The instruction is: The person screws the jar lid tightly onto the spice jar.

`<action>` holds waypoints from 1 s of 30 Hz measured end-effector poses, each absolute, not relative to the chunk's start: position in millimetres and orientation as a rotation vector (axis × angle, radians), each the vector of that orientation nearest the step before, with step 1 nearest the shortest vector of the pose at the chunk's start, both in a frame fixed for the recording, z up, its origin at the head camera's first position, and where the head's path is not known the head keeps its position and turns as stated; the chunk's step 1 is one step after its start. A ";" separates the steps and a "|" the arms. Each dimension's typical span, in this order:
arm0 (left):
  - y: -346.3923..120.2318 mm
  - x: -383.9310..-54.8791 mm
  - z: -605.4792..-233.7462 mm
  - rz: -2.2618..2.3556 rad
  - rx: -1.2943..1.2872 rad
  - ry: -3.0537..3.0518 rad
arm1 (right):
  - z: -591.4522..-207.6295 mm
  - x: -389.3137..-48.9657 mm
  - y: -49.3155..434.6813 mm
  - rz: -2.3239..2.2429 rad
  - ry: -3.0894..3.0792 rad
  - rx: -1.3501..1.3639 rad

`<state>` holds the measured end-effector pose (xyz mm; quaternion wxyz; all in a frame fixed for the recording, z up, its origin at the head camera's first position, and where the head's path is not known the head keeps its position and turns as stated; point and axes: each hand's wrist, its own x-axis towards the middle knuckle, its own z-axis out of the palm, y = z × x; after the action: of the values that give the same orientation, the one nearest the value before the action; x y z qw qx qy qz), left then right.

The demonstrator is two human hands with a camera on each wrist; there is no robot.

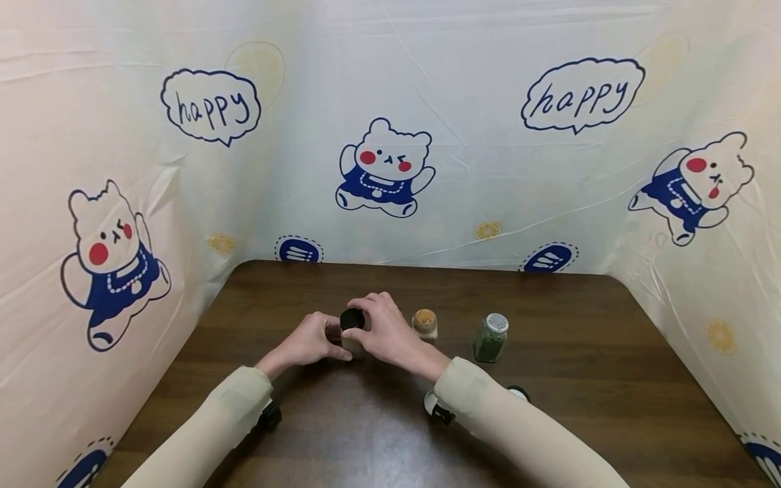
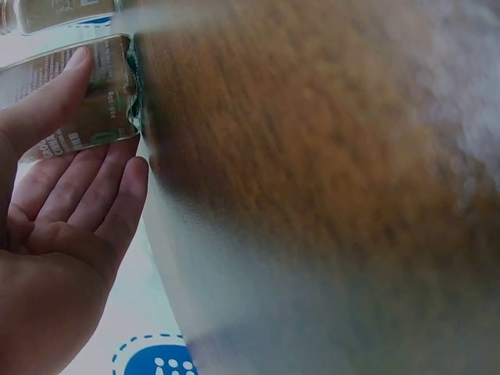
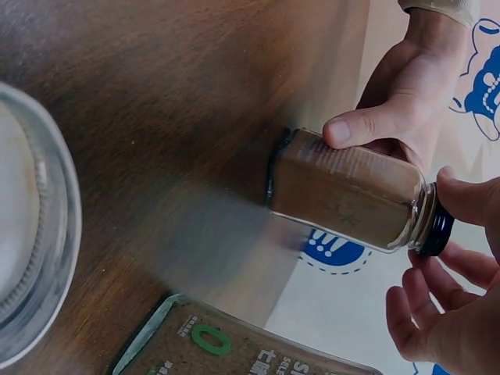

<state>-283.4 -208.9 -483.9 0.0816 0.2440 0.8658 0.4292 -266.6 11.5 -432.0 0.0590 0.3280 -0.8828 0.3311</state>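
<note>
A square glass spice jar [image 3: 348, 191] of brown powder, with a black lid [image 3: 439, 228], stands upright on the table between the two hands. My left hand [image 1: 308, 339] holds the jar's body low down; in the left wrist view its thumb lies across the printed label and its fingers are behind. My right hand [image 1: 387, 332] pinches the black lid between thumb and fingers. The lid sits on the jar's neck. Just right of the right hand in the head view is a small jar with an orange-brown top [image 1: 424, 318].
Farther right stands a jar of green herbs [image 1: 490, 340] with a silver shaker top. A pale round object [image 1: 518, 392] is partly hidden by the right sleeve. Another round white object [image 1: 430, 402] lies under the right wrist. Printed cloth [image 1: 390, 81] surrounds the wooden table [image 1: 561, 420].
</note>
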 end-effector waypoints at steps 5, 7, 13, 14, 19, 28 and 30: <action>-208.4 -284.2 -485.6 1.298 0.748 2.568 | -430.5 -265.2 14.3 0.985 -2.681 1.068; -208.5 -284.4 -485.6 1.295 0.747 2.573 | -429.2 -265.0 14.9 0.980 -2.690 1.103; -208.1 -283.1 -484.9 1.311 0.743 2.552 | -427.2 -264.3 15.7 1.040 -2.724 1.148; -208.1 -282.6 -484.8 1.315 0.742 2.544 | -427.4 -263.9 15.8 1.058 -2.729 1.148; -208.6 -280.8 -484.4 1.308 0.739 2.548 | -429.1 -262.2 16.5 1.117 -2.725 1.134; -208.7 -281.9 -484.1 1.321 0.737 2.548 | -429.4 -262.9 12.8 0.980 -2.694 1.074; -208.4 -281.5 -483.7 1.311 0.740 2.554 | -428.8 -262.7 12.0 0.929 -2.705 1.064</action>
<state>-281.5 -208.4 -483.7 0.0886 0.2486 0.8581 0.4405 -262.7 12.0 -428.8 0.0449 0.3483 -0.8855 0.3042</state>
